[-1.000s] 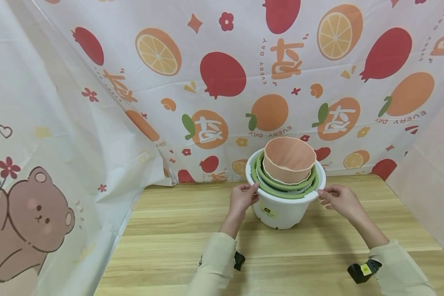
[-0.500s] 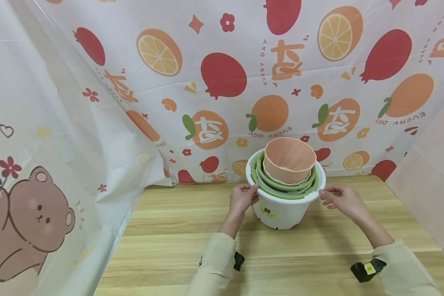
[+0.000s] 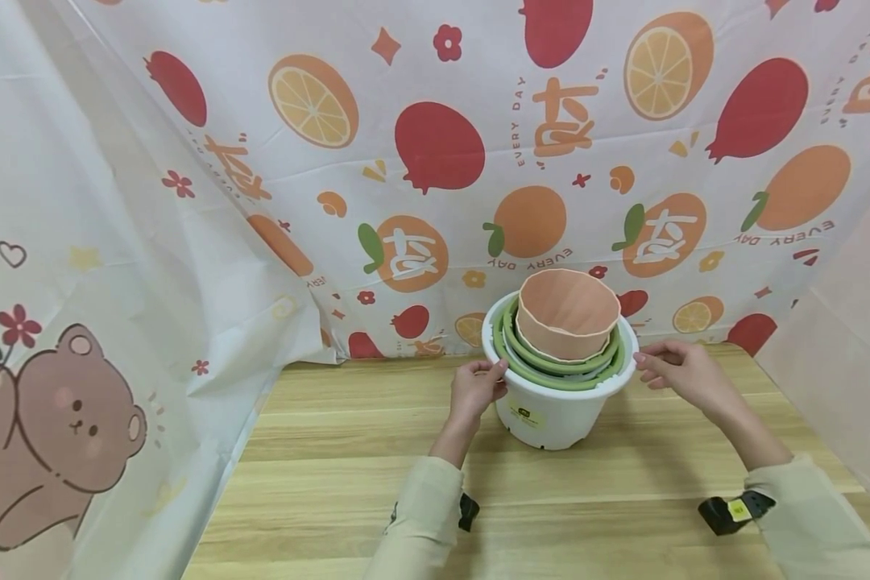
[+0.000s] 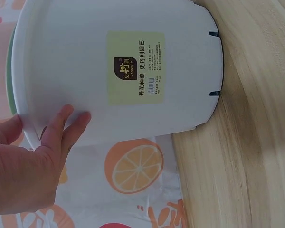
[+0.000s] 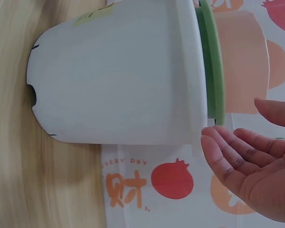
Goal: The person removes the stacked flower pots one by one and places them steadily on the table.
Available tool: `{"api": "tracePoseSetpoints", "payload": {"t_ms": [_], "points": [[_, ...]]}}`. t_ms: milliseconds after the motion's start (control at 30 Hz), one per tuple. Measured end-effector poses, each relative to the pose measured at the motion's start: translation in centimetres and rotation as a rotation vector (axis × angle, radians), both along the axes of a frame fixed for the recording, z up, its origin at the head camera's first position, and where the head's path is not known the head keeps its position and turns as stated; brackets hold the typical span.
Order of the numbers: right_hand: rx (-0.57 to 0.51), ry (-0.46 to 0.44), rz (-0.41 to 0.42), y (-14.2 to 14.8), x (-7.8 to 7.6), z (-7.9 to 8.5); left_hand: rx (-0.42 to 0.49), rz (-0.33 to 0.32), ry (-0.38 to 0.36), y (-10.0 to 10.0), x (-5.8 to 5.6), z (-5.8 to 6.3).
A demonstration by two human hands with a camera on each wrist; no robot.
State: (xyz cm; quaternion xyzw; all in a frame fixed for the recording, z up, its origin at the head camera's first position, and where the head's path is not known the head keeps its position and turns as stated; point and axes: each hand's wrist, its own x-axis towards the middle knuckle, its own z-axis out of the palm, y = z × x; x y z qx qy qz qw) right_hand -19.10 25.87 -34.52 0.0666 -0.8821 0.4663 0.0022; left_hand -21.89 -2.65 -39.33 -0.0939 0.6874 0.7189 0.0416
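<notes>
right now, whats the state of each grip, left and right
Left grip: holding the white pot.
Right grip: open beside the white pot, holding nothing.

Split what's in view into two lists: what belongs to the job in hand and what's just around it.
Job:
White pot
Green-rimmed containers nested inside
Peach pot on top
Left grip, holding the white rim
Right grip, open beside it

Just around:
Wooden table
Fruit-print sheet
Bear-print sheet
</notes>
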Motion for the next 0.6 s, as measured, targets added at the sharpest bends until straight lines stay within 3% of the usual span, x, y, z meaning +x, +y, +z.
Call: {"api": "tracePoseSetpoints", "payload": {"t_ms": [600], "points": [[-0.007,0.020,0.067,-0.6,-1.1,2.7,-0.011,0.003,0.001,0.0,0.0,0.1]]}}
